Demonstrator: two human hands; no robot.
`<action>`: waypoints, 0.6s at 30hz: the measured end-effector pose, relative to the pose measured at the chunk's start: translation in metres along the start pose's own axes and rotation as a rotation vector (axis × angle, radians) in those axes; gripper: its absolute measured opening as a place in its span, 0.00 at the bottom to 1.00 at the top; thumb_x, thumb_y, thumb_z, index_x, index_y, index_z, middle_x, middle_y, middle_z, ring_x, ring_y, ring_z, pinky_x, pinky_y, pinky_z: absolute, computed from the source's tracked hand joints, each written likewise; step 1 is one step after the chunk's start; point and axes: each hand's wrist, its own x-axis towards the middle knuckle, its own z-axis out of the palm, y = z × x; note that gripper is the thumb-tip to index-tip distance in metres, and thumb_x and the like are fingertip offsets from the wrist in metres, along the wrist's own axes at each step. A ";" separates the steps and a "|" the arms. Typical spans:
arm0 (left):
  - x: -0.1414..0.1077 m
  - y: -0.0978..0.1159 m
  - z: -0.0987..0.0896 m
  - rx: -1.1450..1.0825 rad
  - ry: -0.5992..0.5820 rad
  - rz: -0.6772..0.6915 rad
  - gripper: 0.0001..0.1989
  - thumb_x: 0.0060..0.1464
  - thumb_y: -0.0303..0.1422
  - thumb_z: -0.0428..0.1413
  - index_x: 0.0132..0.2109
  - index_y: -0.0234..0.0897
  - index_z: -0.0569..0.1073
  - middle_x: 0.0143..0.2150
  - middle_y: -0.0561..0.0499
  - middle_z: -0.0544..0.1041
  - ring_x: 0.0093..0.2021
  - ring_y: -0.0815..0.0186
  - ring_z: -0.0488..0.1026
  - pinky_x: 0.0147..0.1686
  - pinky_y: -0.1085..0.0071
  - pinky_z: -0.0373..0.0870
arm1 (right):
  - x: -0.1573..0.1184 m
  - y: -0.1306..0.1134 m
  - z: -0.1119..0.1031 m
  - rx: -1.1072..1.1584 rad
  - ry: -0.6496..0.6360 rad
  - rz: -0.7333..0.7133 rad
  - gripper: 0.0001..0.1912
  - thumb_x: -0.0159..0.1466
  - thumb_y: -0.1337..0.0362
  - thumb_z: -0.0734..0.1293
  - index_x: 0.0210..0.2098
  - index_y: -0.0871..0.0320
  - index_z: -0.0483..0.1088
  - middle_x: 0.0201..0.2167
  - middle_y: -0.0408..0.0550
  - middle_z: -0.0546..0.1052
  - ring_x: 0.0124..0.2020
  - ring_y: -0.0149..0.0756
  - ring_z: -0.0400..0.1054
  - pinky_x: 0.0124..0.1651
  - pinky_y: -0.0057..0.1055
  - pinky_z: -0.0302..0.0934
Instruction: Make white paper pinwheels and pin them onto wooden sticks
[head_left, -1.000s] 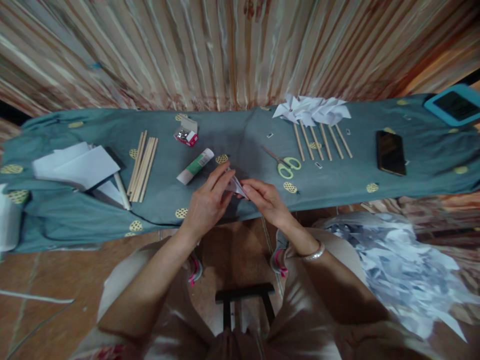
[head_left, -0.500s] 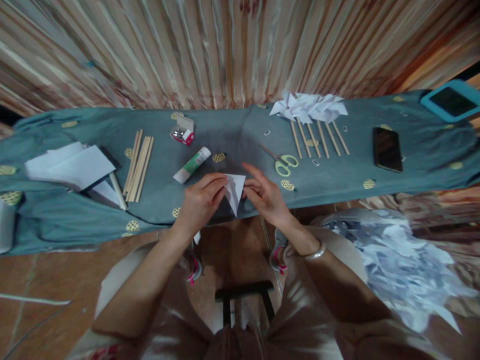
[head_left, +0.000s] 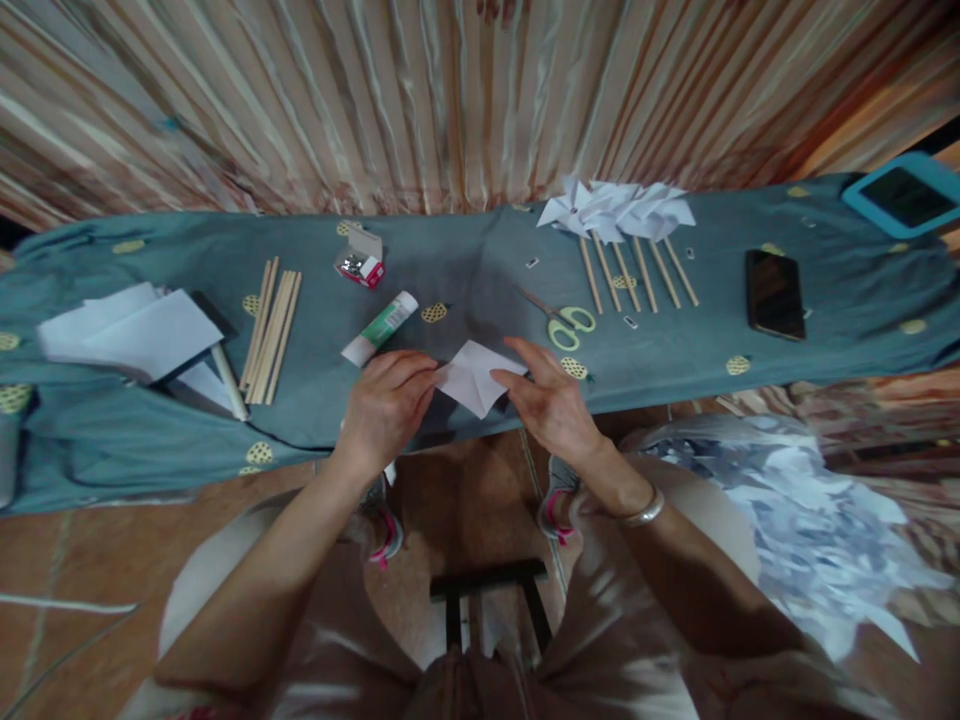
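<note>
A square of white creased paper (head_left: 472,385) is held above the near edge of a long desk (head_left: 480,270) draped in teal cloth printed with yellow pineapples, one of its corners being pointed toward the body. Its left corner is pinched between the thumb and fingertips of the left hand (head_left: 388,405), which is nearly closed. By the right hand (head_left: 553,402), part open, the thumb is laid on the paper's face near the right corner, while the index finger is spread apart from it; whether the paper is gripped from beneath by the other fingers cannot be told.

Just beyond the left hand, a white and green cylindrical glue stick (head_left: 381,328) is laid aslant, with an open red and white cardboard box (head_left: 361,262) of shiny metal pieces placed behind it. Farther left, a bundle of pale wooden sticks (head_left: 274,335) is set beside stacked white paper sheets (head_left: 142,335). Beyond the right hand, scissors with pale green handles (head_left: 559,325) are left slightly spread. Behind these, white paper pinwheels on wooden sticks (head_left: 622,212) are lined up in a row, and a black rectangular phone (head_left: 775,293) is placed to their right
</note>
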 end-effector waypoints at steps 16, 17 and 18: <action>-0.007 0.012 0.020 -0.259 -0.092 -0.138 0.13 0.65 0.35 0.51 0.41 0.36 0.79 0.36 0.46 0.81 0.39 0.60 0.75 0.41 0.63 0.70 | -0.006 -0.002 0.001 0.196 -0.004 0.165 0.10 0.68 0.60 0.64 0.37 0.55 0.78 0.38 0.49 0.80 0.42 0.40 0.72 0.50 0.39 0.65; -0.006 0.011 0.021 -0.247 -0.092 -0.155 0.14 0.65 0.36 0.50 0.41 0.35 0.79 0.35 0.46 0.81 0.38 0.60 0.75 0.41 0.64 0.70 | -0.005 -0.001 0.002 0.223 0.005 0.207 0.09 0.67 0.60 0.65 0.38 0.55 0.78 0.37 0.48 0.80 0.41 0.39 0.72 0.49 0.38 0.65; -0.005 0.010 0.022 -0.234 -0.097 -0.171 0.14 0.65 0.36 0.50 0.41 0.35 0.79 0.34 0.47 0.80 0.38 0.60 0.75 0.40 0.64 0.70 | -0.004 0.000 0.003 0.249 0.014 0.253 0.08 0.66 0.61 0.66 0.39 0.55 0.77 0.36 0.48 0.80 0.40 0.39 0.73 0.47 0.37 0.66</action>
